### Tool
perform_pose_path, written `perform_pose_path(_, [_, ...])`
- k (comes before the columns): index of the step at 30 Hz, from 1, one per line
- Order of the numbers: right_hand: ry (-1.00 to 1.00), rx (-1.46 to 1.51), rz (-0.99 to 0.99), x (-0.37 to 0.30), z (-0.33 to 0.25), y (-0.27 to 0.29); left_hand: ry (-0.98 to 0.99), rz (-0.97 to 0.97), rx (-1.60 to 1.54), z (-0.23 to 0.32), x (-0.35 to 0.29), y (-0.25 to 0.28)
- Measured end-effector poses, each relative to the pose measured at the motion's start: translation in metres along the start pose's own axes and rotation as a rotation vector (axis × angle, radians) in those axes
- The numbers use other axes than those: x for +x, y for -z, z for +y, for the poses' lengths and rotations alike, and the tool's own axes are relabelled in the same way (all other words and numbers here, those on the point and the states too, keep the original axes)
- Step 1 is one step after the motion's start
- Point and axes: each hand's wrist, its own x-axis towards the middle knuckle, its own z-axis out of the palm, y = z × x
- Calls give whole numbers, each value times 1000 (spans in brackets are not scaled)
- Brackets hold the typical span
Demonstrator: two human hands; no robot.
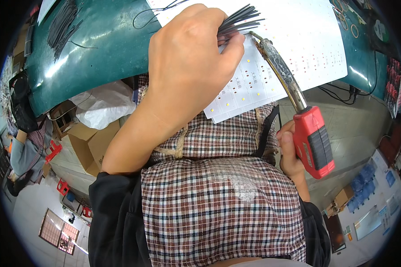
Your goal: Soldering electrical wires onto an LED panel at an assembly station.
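My left hand [191, 53] reaches over the work surface, its fingers closed round a bundle of thin black wires [243, 21] whose ends fan out past the fingertips. My right hand [290, 153] grips a red and black soldering gun [306, 138] by its handle. The gun's metal tube is scorched, and its tip points up and left, close to the fingertips and wires of my left hand; contact cannot be made out. Beneath both lies a white circuit board panel [318, 58] printed with rows of small marks and yellow squares, its near edge overhanging the table.
A second pile of black wires [63, 29] lies on the green table [107, 49]. Rings and a tape roll [380, 31] sit at the far right. Below the table are a white plastic bag [104, 104], an open cardboard box [91, 144] and black cables [349, 93]. Another person [29, 149] is at left.
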Motion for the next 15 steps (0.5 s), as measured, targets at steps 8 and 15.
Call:
perform_pose_path(8, [-12, 11, 8, -2, -1, 3, 40, -10, 2, 1, -1, 1])
perform_pose_path(15, [-35, 150, 67, 1, -11, -5, -13, 44, 21, 0, -2, 1])
